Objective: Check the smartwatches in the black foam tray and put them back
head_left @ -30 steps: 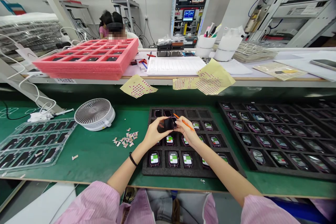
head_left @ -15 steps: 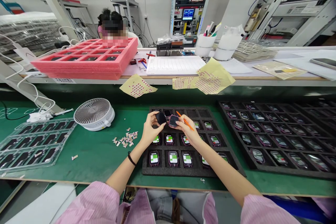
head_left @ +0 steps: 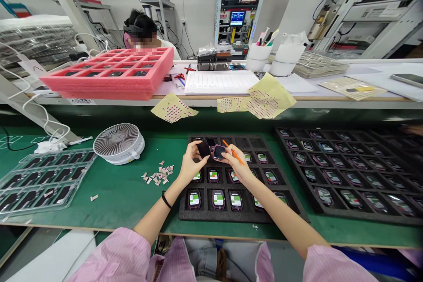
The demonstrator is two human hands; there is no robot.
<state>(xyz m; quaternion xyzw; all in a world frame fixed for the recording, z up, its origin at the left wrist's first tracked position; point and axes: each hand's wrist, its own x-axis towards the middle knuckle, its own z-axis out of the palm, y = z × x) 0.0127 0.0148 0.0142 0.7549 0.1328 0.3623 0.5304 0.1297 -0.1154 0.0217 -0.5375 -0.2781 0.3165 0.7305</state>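
My left hand [head_left: 191, 164] pinches a black square piece [head_left: 204, 150] by its edges, above the back rows of a black foam tray [head_left: 198, 216]. My right hand [head_left: 237, 163] holds a smartwatch body with a pink rim and dark face [head_left: 218, 152], along with a thin orange-tipped stick [head_left: 233, 151]. The two held items are close but apart. Beneath my hands, the tray's pockets hold several watches with green and white screens, such as one watch [head_left: 194, 199] in the front row. My hands hide some of the back pockets.
To the right lies a larger black tray [head_left: 291, 172] of several watches. On the left are a white desk fan [head_left: 118, 143], scattered label scraps [head_left: 157, 175] and a clear plastic tray [head_left: 46, 180]. A pink foam tray [head_left: 109, 79] sits on the shelf ahead, with a co-worker [head_left: 145, 31] beyond.
The black piece and the watch were pressed together between my hands a second ago. They have since separated, with the black piece in my left hand. The co-worker's head has turned.
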